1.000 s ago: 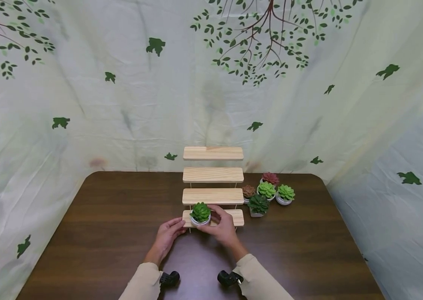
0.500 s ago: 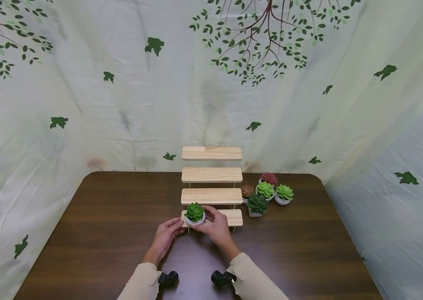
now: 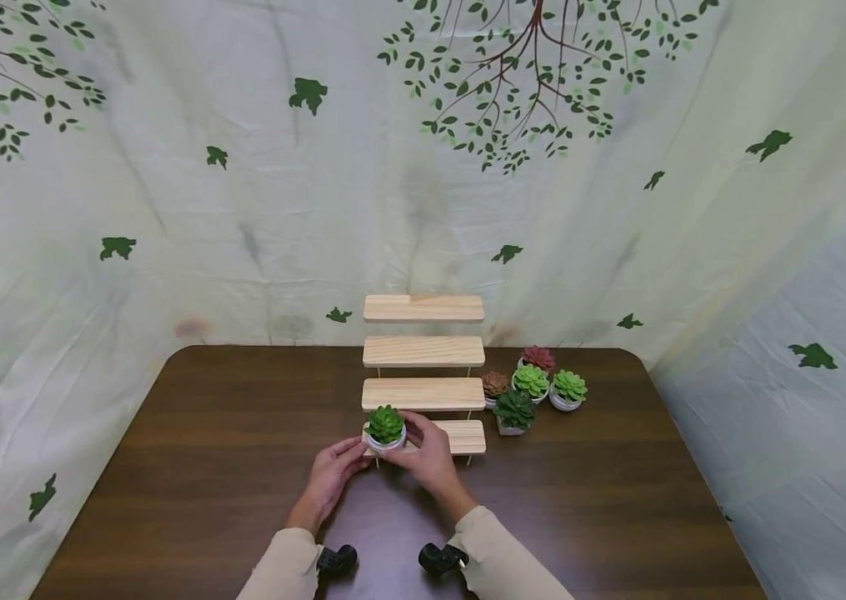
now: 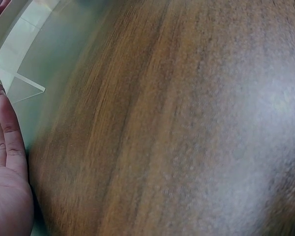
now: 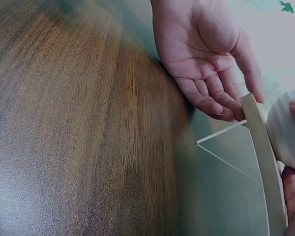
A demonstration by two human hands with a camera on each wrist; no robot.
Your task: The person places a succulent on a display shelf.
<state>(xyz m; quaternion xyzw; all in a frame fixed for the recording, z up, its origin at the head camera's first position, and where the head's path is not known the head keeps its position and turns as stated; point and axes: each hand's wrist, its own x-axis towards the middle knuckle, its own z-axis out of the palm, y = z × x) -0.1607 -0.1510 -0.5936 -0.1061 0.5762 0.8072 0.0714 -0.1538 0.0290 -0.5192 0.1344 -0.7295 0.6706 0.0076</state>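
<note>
A green succulent [image 3: 385, 423] in a white ribbed pot [image 5: 286, 130] stands at the left end of the lowest shelf [image 3: 460, 436] of a light wooden tiered stand. My right hand [image 3: 426, 454] grips the pot from its right side, thumb in front and fingers behind. My left hand [image 3: 336, 468] pinches the left end of that shelf, thumb on top and fingers below, as the right wrist view shows. Only the palm and some fingers of the left hand [image 4: 10, 182] appear in the left wrist view. Clear triangular side pieces [image 5: 221, 135] support the shelf.
Three upper shelves, such as the top shelf [image 3: 423, 307], rise behind. Right of the stand sit several potted succulents: dark green [image 3: 514, 410], brown [image 3: 495, 384], red [image 3: 538, 358] and light green [image 3: 568, 386]. A leaf-printed curtain [image 3: 280, 208] hangs behind the brown table [image 3: 580, 500].
My right hand has shifted the potted succulent leftward along the lowest shelf to its left end, moving only slightly in the last half second. The left hand stays at the shelf's end.
</note>
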